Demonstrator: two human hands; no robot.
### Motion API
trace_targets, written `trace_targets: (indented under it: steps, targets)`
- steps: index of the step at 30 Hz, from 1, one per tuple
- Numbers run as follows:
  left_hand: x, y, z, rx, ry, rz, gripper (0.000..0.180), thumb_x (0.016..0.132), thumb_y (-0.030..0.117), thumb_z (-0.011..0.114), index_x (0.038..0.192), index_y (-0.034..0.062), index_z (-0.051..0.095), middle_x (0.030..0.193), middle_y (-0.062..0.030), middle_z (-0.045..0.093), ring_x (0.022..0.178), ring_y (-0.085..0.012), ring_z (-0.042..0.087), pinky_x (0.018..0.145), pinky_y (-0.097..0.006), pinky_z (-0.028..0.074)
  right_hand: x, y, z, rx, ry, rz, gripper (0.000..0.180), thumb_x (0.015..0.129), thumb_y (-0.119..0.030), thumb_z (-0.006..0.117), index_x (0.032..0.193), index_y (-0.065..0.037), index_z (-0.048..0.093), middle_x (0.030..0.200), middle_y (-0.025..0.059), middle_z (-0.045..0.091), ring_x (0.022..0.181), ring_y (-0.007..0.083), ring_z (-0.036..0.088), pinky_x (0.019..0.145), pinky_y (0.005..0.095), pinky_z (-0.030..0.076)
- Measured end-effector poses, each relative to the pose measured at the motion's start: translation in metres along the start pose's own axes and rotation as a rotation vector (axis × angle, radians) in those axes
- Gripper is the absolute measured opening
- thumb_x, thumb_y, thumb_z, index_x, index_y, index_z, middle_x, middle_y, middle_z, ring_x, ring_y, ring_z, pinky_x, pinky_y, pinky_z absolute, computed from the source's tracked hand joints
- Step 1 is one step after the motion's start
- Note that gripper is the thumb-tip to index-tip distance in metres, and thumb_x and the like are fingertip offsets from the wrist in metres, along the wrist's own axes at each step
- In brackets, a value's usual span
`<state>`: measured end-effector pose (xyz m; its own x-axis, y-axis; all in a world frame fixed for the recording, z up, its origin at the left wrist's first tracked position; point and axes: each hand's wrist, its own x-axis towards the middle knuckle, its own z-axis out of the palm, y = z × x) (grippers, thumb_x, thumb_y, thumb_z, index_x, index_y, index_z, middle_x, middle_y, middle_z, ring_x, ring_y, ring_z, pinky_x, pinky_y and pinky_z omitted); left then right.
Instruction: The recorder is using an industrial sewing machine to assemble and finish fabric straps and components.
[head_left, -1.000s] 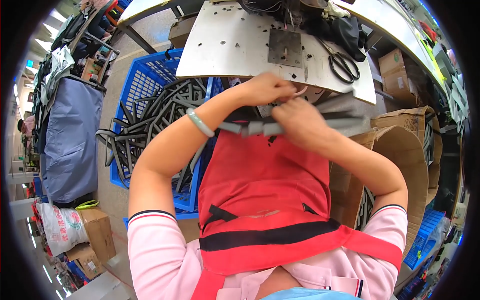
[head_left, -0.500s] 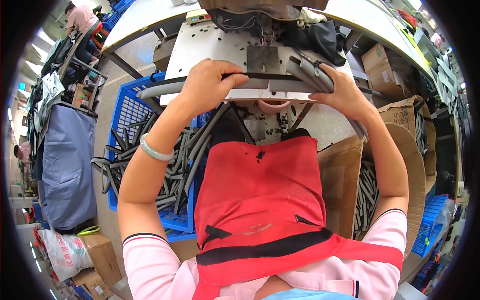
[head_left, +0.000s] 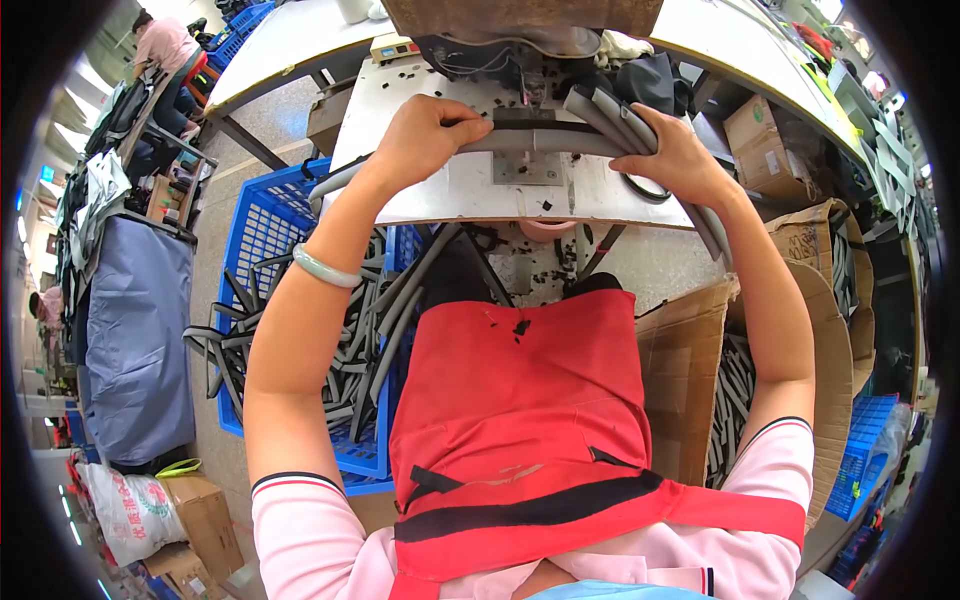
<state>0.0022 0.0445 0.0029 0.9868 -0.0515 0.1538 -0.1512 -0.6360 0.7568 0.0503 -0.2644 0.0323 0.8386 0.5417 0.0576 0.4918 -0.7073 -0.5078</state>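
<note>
The strip point(head_left: 560, 140) on the white table point(head_left: 450, 190) is grey. The apron point(head_left: 520, 400) is red with a black band, and the crate point(head_left: 270, 230) is blue. The bracelet point(head_left: 325, 268) is pale green.

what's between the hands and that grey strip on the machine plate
Nothing visible. The left hand and the right hand both rest directly on the grey strip, pressing it onto the white machine plate. Only small dark scraps lie on the plate, nearer the person than the strip.

The left hand point(head_left: 425, 135) hides its fingers behind the grey strap point(head_left: 545, 140).
</note>
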Motion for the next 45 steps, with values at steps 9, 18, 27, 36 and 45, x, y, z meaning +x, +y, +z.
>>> trace_targets:
  steps: [9, 18, 27, 36, 45]
  targets:
    - [0.003, 0.004, -0.002, -0.051, -0.003, -0.023, 0.027, 0.086, 0.023, 0.07, 0.095, -0.0028, 0.073, 0.076, -0.0077, 0.068, 0.069, -0.0109, 0.056, 0.064, -0.028, 0.047, 0.008, 0.009, 0.003, -0.049, 0.073, -0.016, 0.086, 0.072, -0.034, 0.079, 0.137, 0.009, 0.043, 0.128, 0.0264, 0.056, 0.121, 0.0311, 0.055, 0.105, 0.0354, 0.039]
    - [0.025, -0.015, -0.008, -0.072, 0.154, -0.072, 0.028, 0.088, 0.025, 0.069, 0.098, -0.0002, 0.073, 0.071, -0.0037, 0.064, 0.063, -0.01, 0.051, 0.06, -0.027, 0.044, 0.025, 0.031, -0.005, -0.006, 0.125, -0.011, 0.072, 0.075, -0.032, 0.078, 0.13, 0.006, 0.05, 0.115, 0.0227, 0.063, 0.107, 0.029, 0.061, 0.096, 0.0365, 0.044]
    - [-0.032, 0.029, 0.054, -0.093, -0.359, 0.06, 0.018, 0.088, 0.014, 0.064, 0.087, -0.0035, 0.068, 0.068, -0.0044, 0.064, 0.05, -0.0083, 0.052, 0.047, -0.024, 0.042, -0.074, -0.092, 0.11, -0.5, 0.092, -0.9, 0.017, 0.079, -0.012, 0.056, 0.094, -0.006, 0.063, 0.126, 0.0128, 0.055, 0.122, 0.028, 0.049, 0.103, 0.0389, 0.042]
    - [-0.096, -0.054, 0.059, 0.106, -0.374, 0.001, 0.022, 0.086, 0.018, 0.063, 0.095, -0.0016, 0.068, 0.086, -0.0113, 0.066, 0.076, -0.0233, 0.061, 0.069, -0.034, 0.049, -0.113, -0.047, 0.102, -0.062, -0.341, -0.15, 0.029, 0.072, -0.005, 0.068, 0.098, -0.004, 0.054, 0.087, 0.0189, 0.065, 0.087, 0.0406, 0.063, 0.073, 0.0492, 0.05]
    - [-0.213, -0.156, 0.098, 0.105, 0.004, -0.312, 0.036, 0.095, 0.028, 0.054, 0.116, -0.0007, 0.063, 0.112, -0.0213, 0.065, 0.107, -0.0361, 0.062, 0.091, -0.037, 0.047, -0.289, 0.113, -0.034, -0.249, 0.659, 0.608, 0.041, 0.088, -0.024, 0.07, 0.12, -0.001, 0.058, 0.105, 0.0151, 0.068, 0.097, 0.0232, 0.064, 0.089, 0.0361, 0.048]
